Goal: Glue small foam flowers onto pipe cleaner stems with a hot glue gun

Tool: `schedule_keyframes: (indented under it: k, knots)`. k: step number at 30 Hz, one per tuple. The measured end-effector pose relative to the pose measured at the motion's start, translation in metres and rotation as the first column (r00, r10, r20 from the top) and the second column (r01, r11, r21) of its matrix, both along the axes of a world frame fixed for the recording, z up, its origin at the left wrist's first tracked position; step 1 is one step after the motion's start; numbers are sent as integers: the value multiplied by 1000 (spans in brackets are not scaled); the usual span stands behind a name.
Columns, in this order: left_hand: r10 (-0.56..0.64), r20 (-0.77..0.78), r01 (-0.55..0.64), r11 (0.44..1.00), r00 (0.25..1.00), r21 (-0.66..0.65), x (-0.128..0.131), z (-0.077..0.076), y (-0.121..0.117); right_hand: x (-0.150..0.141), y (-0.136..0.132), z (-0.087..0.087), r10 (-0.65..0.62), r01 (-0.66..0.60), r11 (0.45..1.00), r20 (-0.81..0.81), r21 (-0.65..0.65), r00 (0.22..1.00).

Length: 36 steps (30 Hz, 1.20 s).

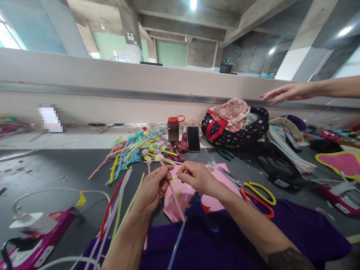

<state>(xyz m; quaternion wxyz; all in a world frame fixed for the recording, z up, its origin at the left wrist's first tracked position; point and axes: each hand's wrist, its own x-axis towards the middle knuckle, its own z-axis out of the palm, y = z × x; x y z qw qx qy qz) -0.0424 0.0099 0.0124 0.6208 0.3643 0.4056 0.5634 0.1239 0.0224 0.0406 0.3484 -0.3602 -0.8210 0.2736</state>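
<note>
My left hand [154, 188] is closed in a pinch around a pink fuzzy stem [176, 202], which slants down toward my lap. A small cream flower [159, 157] shows at its top, beyond my fingers. Just to the right, my right hand [197, 177] has its fingertips pinched together; whatever they hold is too small to make out. Beneath both hands lies a pink board [170, 210] scattered with small pale yellow pieces [176, 192]. A dark blue glue gun [198, 212] rests at the board's near edge, a translucent glue stick [177, 245] at its rear.
Colourful fuzzy-stem flowers [135, 148] are heaped at back left. Behind the board stand a red-lidded bottle [173, 131], a phone [193, 138] and a patterned bag [236, 125]. Scissors [253, 191] lie right. Magenta glue guns [53, 236] flank me. Another person's hand [292, 92] reaches in upper right.
</note>
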Motion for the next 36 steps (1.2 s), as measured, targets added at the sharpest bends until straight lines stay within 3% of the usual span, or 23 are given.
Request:
schedule_keyframes:
  k: [12, 14, 16, 17, 18, 22, 25, 27, 31, 36]
  knots:
    - [-36, -47, 36, 999, 998, 3, 4, -4, 0, -2, 2, -5, 19, -24, 993, 43, 113, 999]
    - [-36, -56, 36, 999, 998, 8, 4, -4, 0, -1, 4, -5, 18, -30, 991, 89, 133, 996]
    - [-27, -61, 27, 1000, 998, 9, 4, -3, -1, 5, 11, -4, -73, 27, 980, 234, 195, 969]
    - [-23, -60, 24, 1000, 998, 9, 4, -3, -1, 11, 17, -2, -154, 77, 967, 321, 242, 934]
    - [-20, -58, 20, 1000, 998, 5, 4, -3, -1, 18, 26, 0, -301, 163, 932, 439, 324, 847]
    - [-21, -57, 21, 1000, 998, -17, 5, -3, -1, 69, 79, 10, -595, 406, 802, 518, 438, 614]
    - [-28, -74, 26, 999, 997, -23, 6, -4, -1, 112, 119, 12, -727, 532, 682, 548, 503, 413]
    - [-29, -84, 27, 999, 996, -27, 6, -4, -1, 134, 139, 8, -746, 560, 647, 583, 517, 323]
    - [-15, -82, 12, 999, 997, -40, 6, -5, 0, 160, 161, 6, -769, 567, 607, 592, 557, 241]
    - [-21, -82, 19, 999, 996, -34, 5, -6, 1, 189, 170, 31, -841, 581, 511, 507, 633, 186]
